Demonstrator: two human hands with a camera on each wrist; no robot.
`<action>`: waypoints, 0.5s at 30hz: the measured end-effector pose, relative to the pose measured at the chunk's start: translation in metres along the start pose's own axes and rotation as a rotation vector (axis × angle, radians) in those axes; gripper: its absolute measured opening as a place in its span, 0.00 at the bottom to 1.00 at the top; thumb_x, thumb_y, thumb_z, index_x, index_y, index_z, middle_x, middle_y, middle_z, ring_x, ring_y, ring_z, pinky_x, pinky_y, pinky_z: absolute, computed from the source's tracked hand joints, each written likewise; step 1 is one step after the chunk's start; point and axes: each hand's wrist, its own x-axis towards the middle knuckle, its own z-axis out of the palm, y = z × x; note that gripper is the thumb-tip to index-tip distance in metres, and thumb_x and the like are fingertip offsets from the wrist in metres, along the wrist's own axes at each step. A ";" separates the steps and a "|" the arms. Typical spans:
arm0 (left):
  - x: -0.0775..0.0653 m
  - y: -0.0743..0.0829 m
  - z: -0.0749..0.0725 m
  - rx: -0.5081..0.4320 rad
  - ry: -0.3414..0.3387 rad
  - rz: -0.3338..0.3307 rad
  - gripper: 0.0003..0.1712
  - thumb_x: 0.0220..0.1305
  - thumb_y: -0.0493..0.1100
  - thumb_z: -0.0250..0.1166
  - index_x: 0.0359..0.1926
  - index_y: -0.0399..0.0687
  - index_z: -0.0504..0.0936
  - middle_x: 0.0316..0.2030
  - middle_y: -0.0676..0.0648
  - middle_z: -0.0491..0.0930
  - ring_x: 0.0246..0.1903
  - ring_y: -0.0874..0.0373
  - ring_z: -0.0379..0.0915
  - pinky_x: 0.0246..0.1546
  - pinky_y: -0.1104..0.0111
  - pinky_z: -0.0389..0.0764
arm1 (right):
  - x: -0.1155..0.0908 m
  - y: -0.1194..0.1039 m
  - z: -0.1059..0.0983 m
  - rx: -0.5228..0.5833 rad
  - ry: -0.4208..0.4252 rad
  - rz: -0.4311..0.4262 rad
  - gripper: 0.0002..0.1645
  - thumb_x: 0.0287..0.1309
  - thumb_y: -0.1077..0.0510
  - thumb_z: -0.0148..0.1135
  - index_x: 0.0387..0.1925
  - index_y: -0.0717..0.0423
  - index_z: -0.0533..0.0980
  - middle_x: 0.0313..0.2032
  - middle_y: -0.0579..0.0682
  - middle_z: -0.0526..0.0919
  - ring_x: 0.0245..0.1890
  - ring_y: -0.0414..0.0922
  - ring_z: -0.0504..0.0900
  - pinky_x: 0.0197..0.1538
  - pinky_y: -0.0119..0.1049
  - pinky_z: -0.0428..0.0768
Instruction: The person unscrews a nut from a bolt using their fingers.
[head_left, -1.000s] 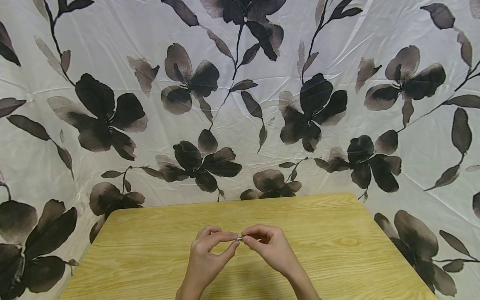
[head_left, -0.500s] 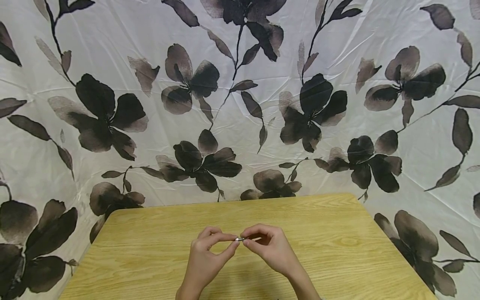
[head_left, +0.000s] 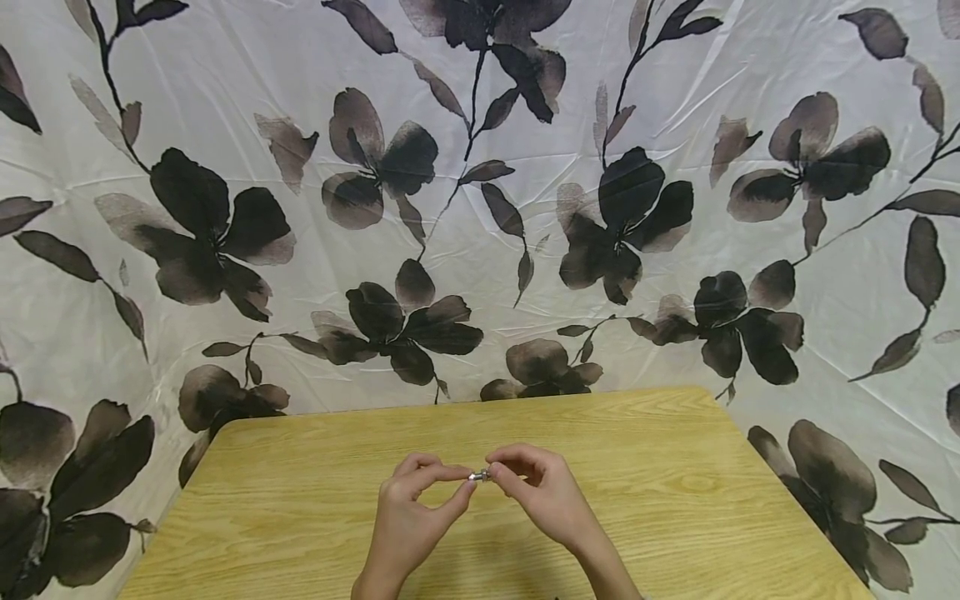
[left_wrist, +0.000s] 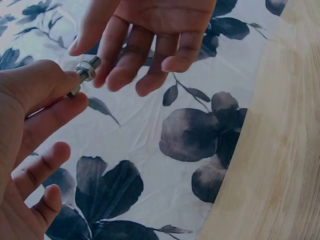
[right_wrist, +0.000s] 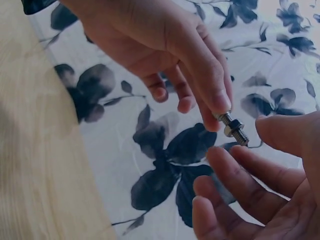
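A small silver bolt (head_left: 477, 476) is held in the air over the table, between the two hands. My left hand (head_left: 420, 510) pinches it by the head end with thumb and index finger, which partly cover the head. Partway along the thread sits a hex nut (right_wrist: 233, 128), with threaded end (right_wrist: 242, 139) showing beyond it. My right hand (head_left: 546, 493) surrounds that free end; in the right wrist view its thumb (right_wrist: 282, 134) and fingers stand apart from the nut, slightly bent and holding nothing.
The yellow wood-grain table (head_left: 300, 467) lies beneath both hands. Behind it and along its sides hangs a white cloth (head_left: 525, 167) printed with dark flowers. A dark band (right_wrist: 36, 5) shows at the left wrist.
My right thumb and fingertips have parted from the bolt, where they were close around its end before. More of the bolt and its nut shows now. My left hand has hardly moved.
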 end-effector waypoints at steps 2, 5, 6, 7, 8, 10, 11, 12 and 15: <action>0.000 -0.001 0.000 0.004 -0.006 0.006 0.16 0.48 0.34 0.83 0.35 0.57 0.92 0.29 0.58 0.84 0.33 0.63 0.74 0.30 0.72 0.75 | 0.000 0.000 -0.001 -0.009 -0.009 0.023 0.16 0.73 0.50 0.63 0.49 0.57 0.85 0.43 0.56 0.89 0.43 0.43 0.87 0.48 0.38 0.84; 0.001 -0.002 0.000 0.009 -0.024 0.002 0.15 0.49 0.34 0.82 0.36 0.57 0.93 0.29 0.59 0.87 0.34 0.64 0.74 0.33 0.72 0.75 | 0.000 -0.001 -0.001 -0.023 -0.022 0.037 0.17 0.73 0.48 0.61 0.47 0.57 0.85 0.39 0.56 0.89 0.41 0.45 0.88 0.48 0.39 0.84; 0.001 -0.002 0.000 0.008 -0.030 0.000 0.15 0.49 0.34 0.82 0.37 0.57 0.93 0.30 0.59 0.87 0.34 0.64 0.74 0.33 0.71 0.75 | 0.000 -0.001 -0.002 -0.028 -0.023 0.038 0.17 0.73 0.48 0.61 0.47 0.56 0.86 0.38 0.56 0.89 0.40 0.45 0.88 0.48 0.39 0.84; 0.001 -0.002 -0.001 0.007 -0.035 0.000 0.15 0.49 0.34 0.82 0.37 0.57 0.93 0.30 0.59 0.88 0.35 0.64 0.74 0.34 0.71 0.75 | 0.000 0.000 -0.002 -0.034 -0.023 0.038 0.17 0.73 0.47 0.61 0.46 0.56 0.86 0.37 0.55 0.89 0.39 0.45 0.88 0.47 0.39 0.84; 0.000 -0.002 0.000 0.008 -0.037 0.001 0.15 0.49 0.33 0.82 0.37 0.56 0.93 0.30 0.60 0.88 0.35 0.64 0.74 0.34 0.71 0.75 | 0.000 0.000 -0.002 -0.038 -0.025 0.037 0.17 0.73 0.47 0.61 0.45 0.55 0.86 0.36 0.55 0.89 0.38 0.44 0.88 0.47 0.39 0.84; 0.001 -0.002 -0.001 0.007 -0.041 0.006 0.15 0.49 0.33 0.82 0.37 0.56 0.93 0.31 0.60 0.89 0.35 0.64 0.74 0.34 0.71 0.75 | 0.000 0.001 -0.002 -0.039 -0.031 0.033 0.17 0.73 0.47 0.61 0.44 0.55 0.87 0.35 0.55 0.89 0.38 0.44 0.88 0.47 0.40 0.84; 0.001 -0.002 -0.001 0.006 -0.044 0.007 0.15 0.49 0.33 0.82 0.37 0.55 0.93 0.31 0.60 0.89 0.36 0.64 0.74 0.34 0.71 0.75 | 0.000 0.001 -0.002 -0.039 -0.037 0.030 0.17 0.73 0.47 0.62 0.43 0.55 0.87 0.34 0.55 0.90 0.37 0.43 0.88 0.47 0.39 0.84; 0.001 -0.002 -0.001 0.005 -0.046 0.009 0.15 0.50 0.33 0.82 0.38 0.54 0.93 0.31 0.60 0.89 0.36 0.64 0.74 0.34 0.71 0.76 | 0.000 0.001 -0.002 -0.038 -0.042 0.026 0.16 0.73 0.48 0.62 0.43 0.55 0.87 0.34 0.55 0.90 0.37 0.43 0.88 0.47 0.38 0.84; 0.000 -0.002 0.000 0.001 -0.047 0.020 0.15 0.49 0.33 0.81 0.38 0.53 0.93 0.32 0.59 0.89 0.36 0.64 0.74 0.34 0.70 0.76 | 0.000 0.002 -0.002 -0.036 -0.059 0.014 0.15 0.73 0.49 0.62 0.43 0.54 0.88 0.33 0.55 0.90 0.38 0.43 0.88 0.47 0.35 0.83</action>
